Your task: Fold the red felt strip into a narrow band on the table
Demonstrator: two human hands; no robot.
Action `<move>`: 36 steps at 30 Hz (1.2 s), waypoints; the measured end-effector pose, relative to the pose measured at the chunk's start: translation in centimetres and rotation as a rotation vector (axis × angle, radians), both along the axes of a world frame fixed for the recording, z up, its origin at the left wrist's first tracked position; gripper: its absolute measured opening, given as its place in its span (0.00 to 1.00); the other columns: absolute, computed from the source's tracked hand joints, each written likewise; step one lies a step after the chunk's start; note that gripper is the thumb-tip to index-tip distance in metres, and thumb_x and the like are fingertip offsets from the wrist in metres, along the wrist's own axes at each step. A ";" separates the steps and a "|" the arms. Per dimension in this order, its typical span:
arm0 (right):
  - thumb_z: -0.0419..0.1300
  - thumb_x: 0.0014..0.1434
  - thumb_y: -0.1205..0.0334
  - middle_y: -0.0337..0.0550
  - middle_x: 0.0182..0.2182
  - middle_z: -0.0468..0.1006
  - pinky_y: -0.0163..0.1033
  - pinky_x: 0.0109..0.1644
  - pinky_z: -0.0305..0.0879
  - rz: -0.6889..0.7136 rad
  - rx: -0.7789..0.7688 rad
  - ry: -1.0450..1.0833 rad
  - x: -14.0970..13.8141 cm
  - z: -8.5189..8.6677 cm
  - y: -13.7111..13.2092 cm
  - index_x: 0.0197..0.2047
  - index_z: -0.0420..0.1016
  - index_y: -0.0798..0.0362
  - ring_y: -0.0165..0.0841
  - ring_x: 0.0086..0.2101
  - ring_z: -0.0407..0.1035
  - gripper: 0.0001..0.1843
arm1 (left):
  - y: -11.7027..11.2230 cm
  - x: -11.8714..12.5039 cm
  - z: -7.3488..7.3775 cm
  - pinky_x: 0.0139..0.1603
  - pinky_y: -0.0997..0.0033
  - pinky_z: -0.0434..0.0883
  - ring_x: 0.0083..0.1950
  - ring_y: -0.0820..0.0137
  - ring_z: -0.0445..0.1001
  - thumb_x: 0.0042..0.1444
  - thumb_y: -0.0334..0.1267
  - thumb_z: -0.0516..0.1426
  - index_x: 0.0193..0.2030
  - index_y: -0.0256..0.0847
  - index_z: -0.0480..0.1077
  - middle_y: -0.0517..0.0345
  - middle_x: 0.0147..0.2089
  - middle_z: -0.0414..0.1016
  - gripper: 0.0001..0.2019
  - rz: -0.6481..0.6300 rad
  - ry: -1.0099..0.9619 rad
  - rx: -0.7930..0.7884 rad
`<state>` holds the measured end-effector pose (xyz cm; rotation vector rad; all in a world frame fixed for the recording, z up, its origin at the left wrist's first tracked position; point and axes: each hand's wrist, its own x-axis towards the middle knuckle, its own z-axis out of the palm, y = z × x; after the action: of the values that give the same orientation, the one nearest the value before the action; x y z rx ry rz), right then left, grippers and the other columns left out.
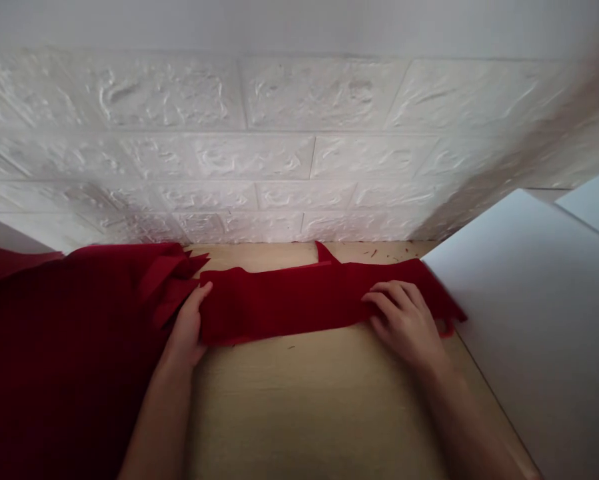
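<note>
A long strip of red fabric (299, 300) lies across the wooden table top (304, 400), close to the wall. My left hand (189, 327) rests on the strip's left end, thumb on top and fingers stretched along the edge. My right hand (404, 320) lies flat on the strip's right end, fingers spread and pressing down. A small red scrap loop (446, 327) peeks out by my right hand.
A large pile of red fabric (64, 347) covers the table's left side. A white board (539, 320) stands at the right. A white brick-pattern wall (279, 147) rises right behind the table. Tiny red scraps lie near the wall.
</note>
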<state>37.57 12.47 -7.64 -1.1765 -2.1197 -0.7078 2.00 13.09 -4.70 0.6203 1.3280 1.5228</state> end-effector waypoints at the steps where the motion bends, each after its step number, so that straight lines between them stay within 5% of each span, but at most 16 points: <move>1: 0.58 0.56 0.76 0.50 0.44 0.78 0.47 0.51 0.68 0.013 -0.047 0.006 0.3 -0.2 0.1 0.43 0.78 0.54 0.44 0.47 0.67 0.14 | 0.0 0.0 0.0 0.62 0.50 0.77 0.57 0.55 0.79 0.57 0.44 0.58 0.53 0.36 0.72 0.43 0.50 0.81 0.20 0.012 0.109 -0.014; 4: 0.57 0.53 0.76 0.50 0.44 0.78 0.47 0.50 0.68 0.039 -0.178 0.041 0.8 -0.5 0.0 0.43 0.77 0.53 0.44 0.47 0.67 0.16 | -0.7 0.4 0.2 0.70 0.41 0.68 0.65 0.49 0.73 0.56 0.51 0.60 0.65 0.36 0.64 0.38 0.62 0.73 0.33 0.135 0.773 0.062; 7: 0.59 0.55 0.72 0.50 0.46 0.78 0.50 0.53 0.67 0.060 -0.287 0.086 0.6 -0.3 -0.4 0.44 0.77 0.53 0.45 0.48 0.67 0.14 | -1.6 1.7 0.5 0.73 0.36 0.61 0.72 0.42 0.63 0.60 0.51 0.58 0.68 0.33 0.61 0.32 0.68 0.65 0.34 0.275 1.393 0.285; 9: 0.59 0.57 0.70 0.49 0.46 0.78 0.50 0.54 0.66 0.078 -0.321 0.089 0.2 -0.2 -0.6 0.45 0.77 0.53 0.44 0.49 0.67 0.12 | -1.9 3.1 0.5 0.72 0.37 0.63 0.71 0.44 0.64 0.65 0.49 0.53 0.65 0.33 0.65 0.34 0.65 0.69 0.28 0.185 1.593 0.462; 12: 0.58 0.62 0.70 0.48 0.43 0.79 0.47 0.52 0.66 0.119 -0.235 0.051 -0.7 -0.1 -0.9 0.44 0.78 0.54 0.41 0.46 0.68 0.09 | -1.8 6.1 -0.3 0.69 0.38 0.68 0.69 0.47 0.68 0.67 0.51 0.51 0.65 0.33 0.66 0.38 0.65 0.72 0.27 -0.181 1.764 0.636; 14: 0.58 0.65 0.70 0.48 0.41 0.79 0.45 0.51 0.65 0.124 -0.100 0.036 -1.6 0.2 -0.9 0.44 0.78 0.55 0.39 0.44 0.67 0.08 | -1.5 8.1 -1.1 0.71 0.33 0.65 0.72 0.43 0.64 0.61 0.60 0.57 0.69 0.33 0.62 0.37 0.70 0.67 0.39 -0.371 1.846 0.709; 17: 0.60 0.66 0.70 0.47 0.39 0.78 0.43 0.48 0.65 0.080 0.118 0.050 -3.0 1.3 -0.8 0.44 0.80 0.54 0.38 0.42 0.65 0.08 | -0.6 10.2 -2.0 0.72 0.33 0.64 0.73 0.41 0.62 0.54 0.62 0.63 0.72 0.31 0.59 0.37 0.73 0.63 0.48 -0.456 1.882 0.777; 21: 0.65 0.63 0.71 0.46 0.39 0.78 0.43 0.51 0.65 0.053 0.321 0.068 -4.4 3.1 -1.5 0.47 0.81 0.51 0.37 0.41 0.65 0.11 | 0.9 10.5 -1.9 0.66 0.55 0.76 0.64 0.59 0.76 0.64 0.31 0.53 0.66 0.35 0.68 0.47 0.65 0.75 0.23 -0.341 1.746 0.826; 24: 0.65 0.63 0.72 0.45 0.38 0.79 0.44 0.52 0.65 0.154 0.379 0.031 -5.3 2.5 -2.8 0.48 0.80 0.51 0.36 0.41 0.66 0.12 | 1.6 9.4 -1.0 0.57 0.65 0.81 0.56 0.66 0.81 0.59 0.20 0.48 0.63 0.35 0.71 0.49 0.59 0.80 0.27 -0.166 1.590 0.832; 28: 0.57 0.68 0.71 0.43 0.38 0.82 0.40 0.42 0.67 0.351 0.116 -0.145 -6.8 -0.3 -3.6 0.44 0.80 0.54 0.32 0.35 0.70 0.10 | 1.5 7.8 0.2 0.55 0.68 0.81 0.55 0.67 0.82 0.58 0.18 0.48 0.62 0.36 0.71 0.51 0.58 0.81 0.28 -0.018 1.538 0.907; 30: 0.56 0.71 0.60 0.51 0.50 0.82 0.45 0.51 0.71 0.280 -0.068 -0.125 -7.2 -1.4 -3.1 0.53 0.79 0.57 0.39 0.48 0.74 0.15 | 1.0 7.3 0.4 0.58 0.69 0.79 0.57 0.68 0.81 0.56 0.17 0.47 0.62 0.37 0.71 0.53 0.59 0.80 0.29 -0.003 1.579 0.953; 32: 0.54 0.72 0.52 0.56 0.63 0.74 0.52 0.63 0.67 0.197 -0.215 -0.104 -7.0 -1.9 -2.4 0.64 0.73 0.61 0.46 0.62 0.67 0.26 | 0.4 7.0 0.3 0.60 0.70 0.78 0.59 0.68 0.80 0.55 0.16 0.48 0.64 0.38 0.70 0.53 0.61 0.79 0.31 -0.019 1.619 0.936; 36: 0.49 0.73 0.53 0.53 0.70 0.65 0.57 0.73 0.57 0.123 -0.362 -0.105 -6.5 -2.2 -2.0 0.71 0.65 0.62 0.45 0.70 0.58 0.30 | -0.5 6.9 -0.8 0.69 0.58 0.74 0.69 0.59 0.71 0.58 0.23 0.54 0.72 0.38 0.62 0.48 0.69 0.71 0.33 -0.174 1.718 0.661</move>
<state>31.08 10.51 -9.82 -1.1979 -2.4568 -0.3448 8.93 12.59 -5.52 2.7589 1.7088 1.0595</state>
